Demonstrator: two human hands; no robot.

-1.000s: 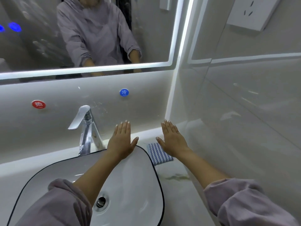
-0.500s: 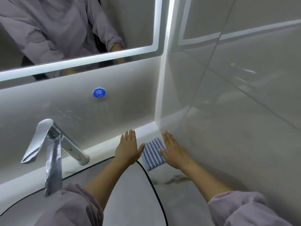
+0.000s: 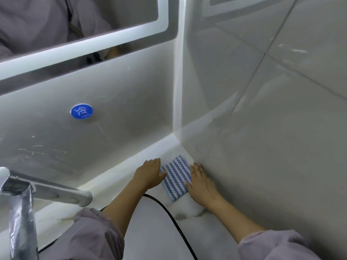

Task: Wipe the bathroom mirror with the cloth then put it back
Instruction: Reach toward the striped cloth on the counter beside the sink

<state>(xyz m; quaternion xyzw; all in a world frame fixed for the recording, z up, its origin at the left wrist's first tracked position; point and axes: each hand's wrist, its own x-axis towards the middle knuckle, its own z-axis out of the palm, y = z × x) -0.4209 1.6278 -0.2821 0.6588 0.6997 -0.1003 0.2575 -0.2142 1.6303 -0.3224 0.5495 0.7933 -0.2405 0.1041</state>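
Nearest, below and left of the folded blue-and-white zigzag-striped cloth (image 3: 175, 177), lay a white ceramic basin with a thin black rim (image 3: 170, 210). Further left of the cloth stood a shiny chrome tap (image 3: 20, 212).

The cloth itself lay flat on the pale marbled counter (image 3: 189, 212), close to the corner where the two walls met. The left hand (image 3: 150, 174) rested just left of the cloth, its fingers straight and together and its thumb touching the cloth's left edge. The right hand (image 3: 201, 185) lay against the cloth's right side, fingers also straight and flat. Neither hand gripped the cloth.

Beyond the cloth, up and to its left on the grey wall panel, sat a round blue sticker (image 3: 82, 111). Farthest, above the cloth, hung the bathroom mirror (image 3: 47, 21) with its glowing white border strip, reflecting lilac clothing.

By the look of it, the task had barely begun. The cloth sat neatly folded and unlifted, and nothing showed the glass being wiped. Whether the mirror was clean could not be told. Picking the cloth up, wiping the mirror and returning the cloth to the counter all seemed left to do.
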